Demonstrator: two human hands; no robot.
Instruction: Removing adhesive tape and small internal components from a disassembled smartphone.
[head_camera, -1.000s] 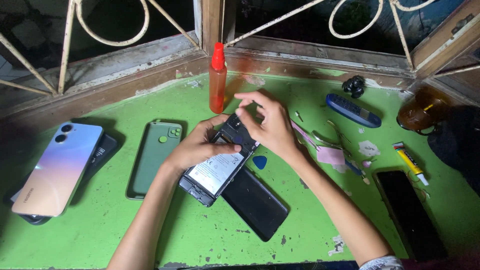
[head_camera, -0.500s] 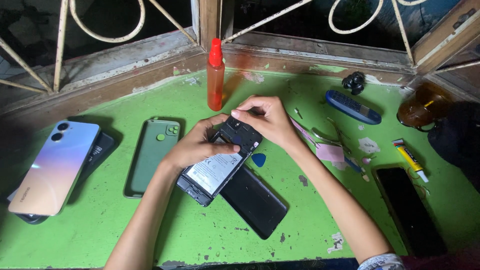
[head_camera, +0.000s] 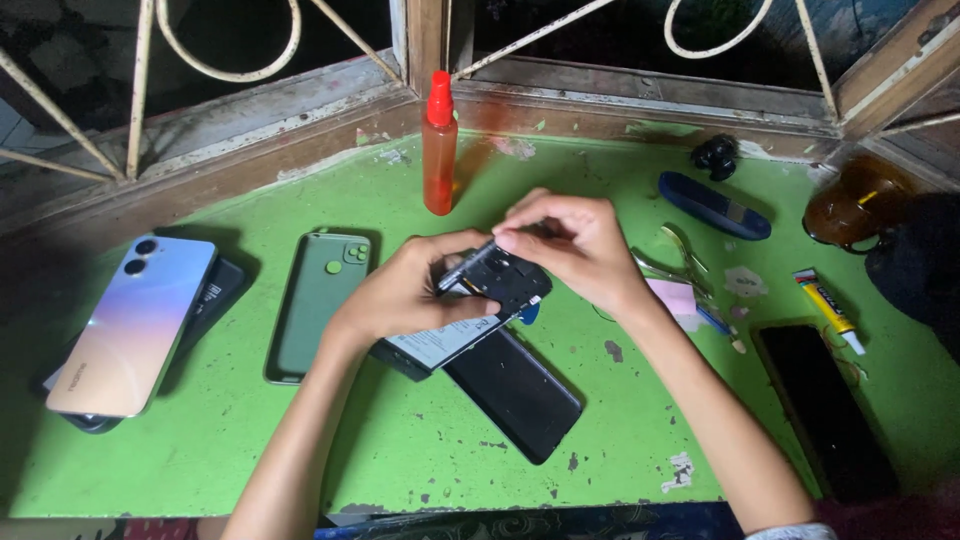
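- A worn green table (head_camera: 420, 450), its paint chipped, runs up to a wooden window sill.
- At left, an iridescent phone (head_camera: 135, 322) lies atop a dark phone (head_camera: 215, 295); just beside them is a green phone case (head_camera: 318, 303).
- An orange spray bottle (head_camera: 438, 145) stands upright near the back edge.
- A black panel (head_camera: 515, 393) lies flat at centre.
- To the right: a blue oblong case (head_camera: 712, 205), metal tweezers (head_camera: 672, 262), a pink pad (head_camera: 675, 297), a glue tube (head_camera: 828, 309) and a black screen (head_camera: 825, 410).
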